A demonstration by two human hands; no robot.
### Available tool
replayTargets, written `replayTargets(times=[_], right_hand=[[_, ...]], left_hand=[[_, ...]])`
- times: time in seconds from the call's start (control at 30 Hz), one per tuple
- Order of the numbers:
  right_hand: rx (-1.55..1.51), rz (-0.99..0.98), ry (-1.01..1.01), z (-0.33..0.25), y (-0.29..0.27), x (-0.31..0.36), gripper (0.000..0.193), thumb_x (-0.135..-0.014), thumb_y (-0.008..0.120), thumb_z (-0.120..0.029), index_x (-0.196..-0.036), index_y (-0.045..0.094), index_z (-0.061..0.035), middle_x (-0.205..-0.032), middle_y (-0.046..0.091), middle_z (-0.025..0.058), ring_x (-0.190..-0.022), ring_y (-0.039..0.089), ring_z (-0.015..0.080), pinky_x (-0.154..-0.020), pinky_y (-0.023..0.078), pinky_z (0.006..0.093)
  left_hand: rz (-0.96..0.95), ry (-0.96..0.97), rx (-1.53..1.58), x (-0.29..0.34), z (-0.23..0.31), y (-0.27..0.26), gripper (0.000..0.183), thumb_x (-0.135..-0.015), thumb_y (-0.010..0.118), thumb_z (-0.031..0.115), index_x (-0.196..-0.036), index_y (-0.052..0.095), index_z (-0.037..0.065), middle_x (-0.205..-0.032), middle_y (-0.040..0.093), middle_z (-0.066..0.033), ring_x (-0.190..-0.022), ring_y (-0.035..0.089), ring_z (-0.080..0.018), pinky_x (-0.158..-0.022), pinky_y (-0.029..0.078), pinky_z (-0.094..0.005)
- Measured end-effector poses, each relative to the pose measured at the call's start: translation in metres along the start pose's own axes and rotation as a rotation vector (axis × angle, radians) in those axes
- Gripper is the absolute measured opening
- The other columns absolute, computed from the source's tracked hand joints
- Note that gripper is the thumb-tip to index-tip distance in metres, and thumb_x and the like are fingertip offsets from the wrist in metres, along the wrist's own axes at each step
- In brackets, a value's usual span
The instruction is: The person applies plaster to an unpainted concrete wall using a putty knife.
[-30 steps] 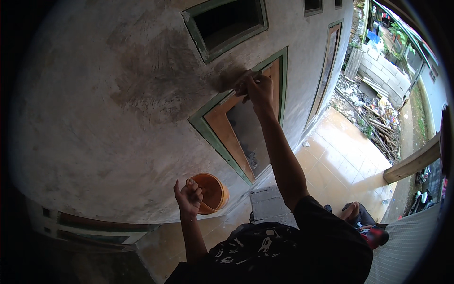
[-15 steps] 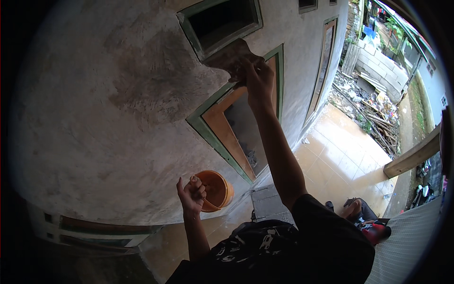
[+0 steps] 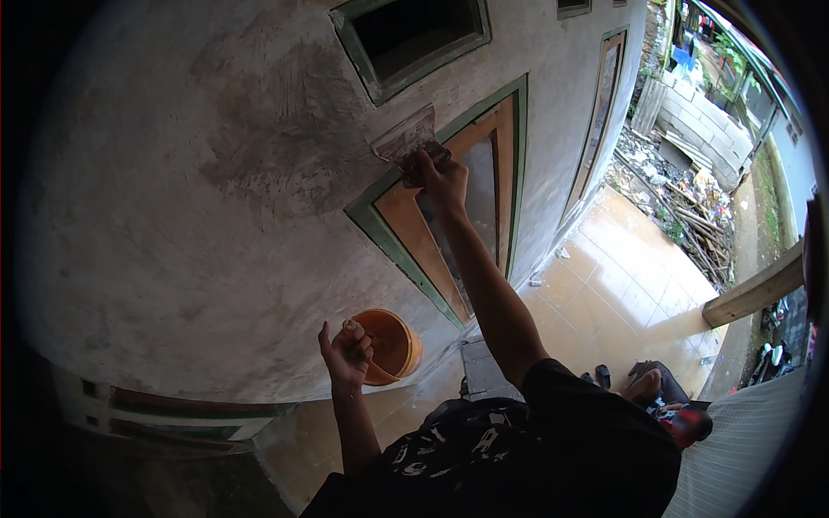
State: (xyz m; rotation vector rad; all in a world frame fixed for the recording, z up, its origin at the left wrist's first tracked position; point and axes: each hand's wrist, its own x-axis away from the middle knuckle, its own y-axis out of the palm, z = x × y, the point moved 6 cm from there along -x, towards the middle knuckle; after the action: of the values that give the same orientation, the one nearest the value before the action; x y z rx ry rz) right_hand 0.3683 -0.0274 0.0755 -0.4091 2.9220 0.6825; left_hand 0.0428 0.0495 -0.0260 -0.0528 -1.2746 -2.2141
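My right hand (image 3: 439, 177) is closed round a wide, flat scraper (image 3: 408, 135) with grey-brown smears on it. Its blade lies at the wall (image 3: 173, 173), between the small window opening and the green door frame. Left of the blade is a dark, rough, damp-looking patch (image 3: 289, 129) of plaster. Lower down, my left hand (image 3: 349, 356) has curled fingers at the near edge of an orange bucket (image 3: 413, 350), apparently gripping its rim or handle; the exact hold is hidden. Some brownish material shows inside the bucket.
A green-framed window opening (image 3: 371, 73) sits above the wooden door (image 3: 414, 224). Shiny floor tiles (image 3: 596, 259) run right toward a wooden post (image 3: 751, 289) and a heap of rubble and sticks (image 3: 691, 216). Another person (image 3: 656, 384) sits low at the right.
My right hand and the scraper have moved down and left, from below the window opening to beside the door frame's top. My left hand and the bucket have barely shifted.
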Motion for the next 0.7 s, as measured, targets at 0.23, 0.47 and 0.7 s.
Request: replayTargets(times=[0.23, 0.47, 0.7], right_hand=[[0.140, 0.010, -0.075, -0.006, -0.028, 0.006, 0.021, -0.085, 0.065, -0.016, -0.084, 0.067, 0.0046, -0.063, 0.065, 0.0081, -0.049, 0.061, 0.0118, -0.033, 0.042, 0.0239], [0.144, -0.046, -0.049, -0.046, -0.023, 0.015, 0.018, -0.083, 0.061, -0.011, -0.081, 0.062, 0.0071, -0.064, 0.065, 0.0126, -0.047, 0.063, 0.0170, -0.034, 0.045, 0.0254], [0.030, -0.085, 0.029, -0.085, 0.022, -0.002, 0.023, -0.081, 0.053, -0.009, -0.068, 0.057, 0.0106, -0.058, 0.062, 0.0166, -0.046, 0.064, 0.0225, -0.035, 0.050, 0.0314]], left_hand=[[0.058, -0.008, -0.010, -0.002, -0.004, 0.001, 0.042, -0.090, 0.042, 0.052, -0.082, 0.045, 0.011, -0.063, 0.031, 0.0021, -0.046, 0.025, -0.0087, -0.041, 0.024, -0.0225], [0.028, 0.012, 0.013, 0.004, -0.003, -0.001, 0.043, -0.090, 0.041, 0.052, -0.082, 0.044, 0.010, -0.062, 0.028, 0.0025, -0.046, 0.024, -0.0080, -0.041, 0.022, -0.0222], [0.028, 0.008, -0.020, 0.006, -0.004, 0.004, 0.043, -0.090, 0.042, 0.053, -0.082, 0.044, 0.011, -0.062, 0.028, 0.0027, -0.046, 0.023, -0.0077, -0.041, 0.021, -0.0219]])
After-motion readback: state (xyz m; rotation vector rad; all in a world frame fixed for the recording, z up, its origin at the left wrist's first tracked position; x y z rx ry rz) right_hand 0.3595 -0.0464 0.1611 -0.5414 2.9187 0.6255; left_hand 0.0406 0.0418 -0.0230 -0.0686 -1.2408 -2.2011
